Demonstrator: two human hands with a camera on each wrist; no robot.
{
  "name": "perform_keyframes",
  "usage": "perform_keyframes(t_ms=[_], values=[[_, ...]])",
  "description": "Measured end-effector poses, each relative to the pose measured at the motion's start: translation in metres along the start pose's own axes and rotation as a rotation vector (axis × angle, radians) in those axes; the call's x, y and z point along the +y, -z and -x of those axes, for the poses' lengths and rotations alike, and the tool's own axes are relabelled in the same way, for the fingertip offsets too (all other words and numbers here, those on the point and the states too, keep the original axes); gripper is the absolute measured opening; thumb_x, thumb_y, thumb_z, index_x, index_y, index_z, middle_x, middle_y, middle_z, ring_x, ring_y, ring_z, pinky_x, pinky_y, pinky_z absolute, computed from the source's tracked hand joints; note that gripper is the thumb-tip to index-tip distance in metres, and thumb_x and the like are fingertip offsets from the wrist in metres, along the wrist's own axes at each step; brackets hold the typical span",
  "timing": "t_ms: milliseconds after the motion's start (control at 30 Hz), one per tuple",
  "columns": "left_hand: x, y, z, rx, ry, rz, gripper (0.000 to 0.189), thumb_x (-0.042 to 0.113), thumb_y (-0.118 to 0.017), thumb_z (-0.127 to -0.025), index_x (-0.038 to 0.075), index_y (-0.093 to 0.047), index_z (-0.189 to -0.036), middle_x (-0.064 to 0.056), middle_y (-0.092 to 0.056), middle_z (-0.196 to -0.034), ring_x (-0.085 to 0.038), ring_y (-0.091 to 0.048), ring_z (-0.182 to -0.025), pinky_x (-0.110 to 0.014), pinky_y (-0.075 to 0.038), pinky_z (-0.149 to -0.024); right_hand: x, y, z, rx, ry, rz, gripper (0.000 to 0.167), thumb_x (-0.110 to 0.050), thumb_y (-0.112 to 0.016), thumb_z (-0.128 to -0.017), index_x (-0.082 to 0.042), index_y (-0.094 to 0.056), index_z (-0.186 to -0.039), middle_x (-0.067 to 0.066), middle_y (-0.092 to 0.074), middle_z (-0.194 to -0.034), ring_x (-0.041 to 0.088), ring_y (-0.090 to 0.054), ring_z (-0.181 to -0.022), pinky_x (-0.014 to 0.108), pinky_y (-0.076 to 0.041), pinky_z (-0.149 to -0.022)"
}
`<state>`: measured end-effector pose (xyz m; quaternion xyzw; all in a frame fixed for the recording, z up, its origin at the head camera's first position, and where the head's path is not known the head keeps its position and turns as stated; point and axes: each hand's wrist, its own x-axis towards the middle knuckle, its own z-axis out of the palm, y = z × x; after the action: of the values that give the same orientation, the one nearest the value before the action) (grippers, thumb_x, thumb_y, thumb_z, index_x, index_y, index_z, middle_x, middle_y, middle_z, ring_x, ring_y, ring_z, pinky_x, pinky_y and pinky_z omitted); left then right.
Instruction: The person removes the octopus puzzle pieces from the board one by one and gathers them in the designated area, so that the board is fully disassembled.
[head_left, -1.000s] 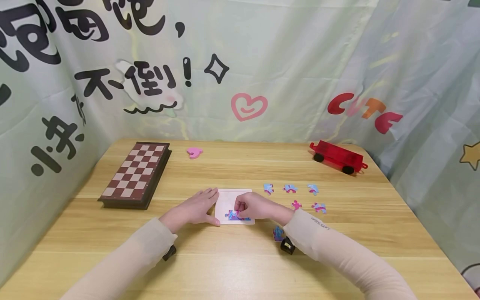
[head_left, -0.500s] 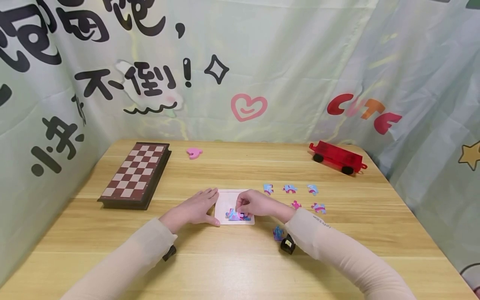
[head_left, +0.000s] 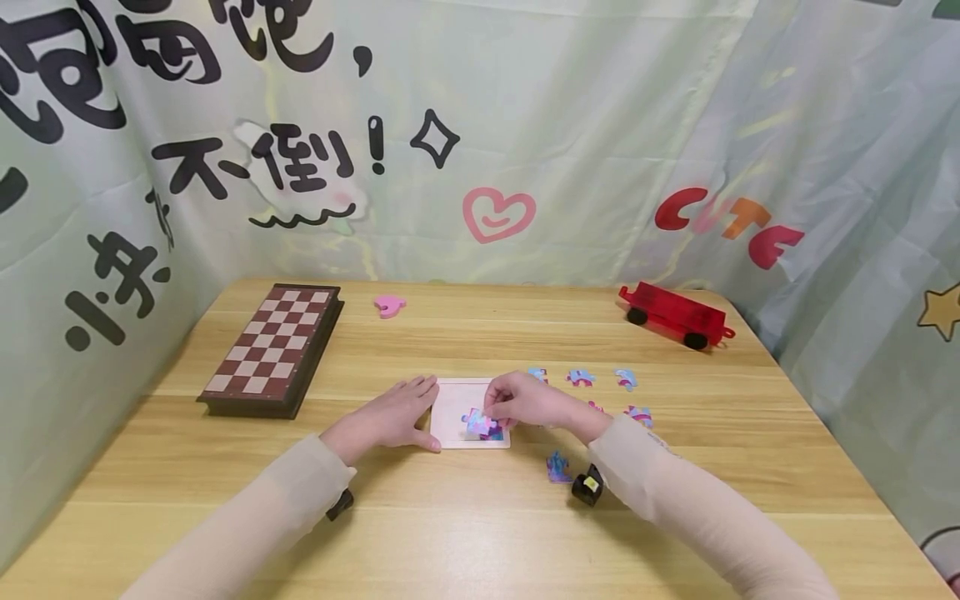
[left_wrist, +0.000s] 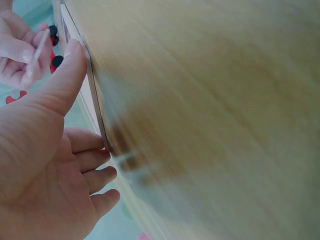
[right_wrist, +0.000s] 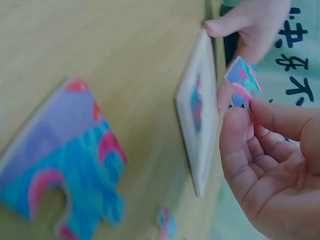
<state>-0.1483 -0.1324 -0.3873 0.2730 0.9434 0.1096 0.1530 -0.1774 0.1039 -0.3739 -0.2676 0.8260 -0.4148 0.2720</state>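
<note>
My right hand (head_left: 531,402) pinches a jigsaw puzzle piece (right_wrist: 244,77) between thumb and fingers. In the head view this pink-and-blue piece hangs over the white puzzle tray (head_left: 450,402), and the right wrist view shows it raised off the tray. Another colourful piece (right_wrist: 196,110) lies in the tray; the held one partly covers it in the head view. My left hand (head_left: 390,414) has its fingers extended and touches the tray's left edge, thumb (left_wrist: 70,75) at the near corner.
Several loose puzzle pieces (head_left: 580,377) lie right of the tray, some partly behind my right hand. One blue piece (head_left: 557,467) is closer, beside the right wrist camera. A chessboard box (head_left: 270,350), a pink heart-shaped piece (head_left: 388,306) and a red toy wagon (head_left: 675,314) stand farther back.
My right hand has lifted the puzzle piece up from the tray's lower part and moved slightly right, tilting it. My left hand stays at the tray's edge.
</note>
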Motion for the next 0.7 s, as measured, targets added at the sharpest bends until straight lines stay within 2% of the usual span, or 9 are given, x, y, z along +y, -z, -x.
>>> perform_keyframes(t_ms=[233, 500, 700], values=[[0.001, 0.001, 0.001, 0.000, -0.006, -0.004, 0.091, 0.047, -0.066, -0.079, -0.010, -0.028, -0.139, -0.024, -0.018, -0.147, -0.036, -0.016, -0.135, -0.045, -0.013, -0.109, 0.010, 0.022, 0.030, -0.014, 0.011, 0.006, 0.009, -0.007, -0.058, -0.090, -0.001, -0.060, -0.083, 0.008, -0.056, -0.070, 0.018, -0.055, -0.062, 0.038, -0.053, -0.062], [0.001, 0.001, 0.001, -0.002, -0.004, -0.002, 0.091, 0.047, -0.066, -0.079, -0.010, -0.028, -0.139, -0.023, -0.018, -0.147, -0.035, -0.016, -0.135, -0.045, -0.012, -0.109, 0.035, 0.044, 0.074, 0.001, -0.022, 0.015, 0.009, -0.007, -0.059, -0.089, -0.001, -0.060, -0.083, 0.007, -0.057, -0.071, 0.018, -0.054, -0.064, 0.030, -0.052, -0.059], [0.001, 0.001, 0.001, 0.000, -0.010, 0.002, 0.090, 0.047, -0.066, -0.080, -0.010, -0.028, -0.139, -0.023, -0.018, -0.147, -0.035, -0.016, -0.135, -0.045, -0.013, -0.109, 0.055, 0.056, 0.099, -0.048, -0.040, 0.017, 0.011, -0.006, -0.057, -0.089, 0.000, -0.060, -0.080, 0.007, -0.056, -0.068, 0.017, -0.052, -0.059, 0.031, -0.050, -0.056]])
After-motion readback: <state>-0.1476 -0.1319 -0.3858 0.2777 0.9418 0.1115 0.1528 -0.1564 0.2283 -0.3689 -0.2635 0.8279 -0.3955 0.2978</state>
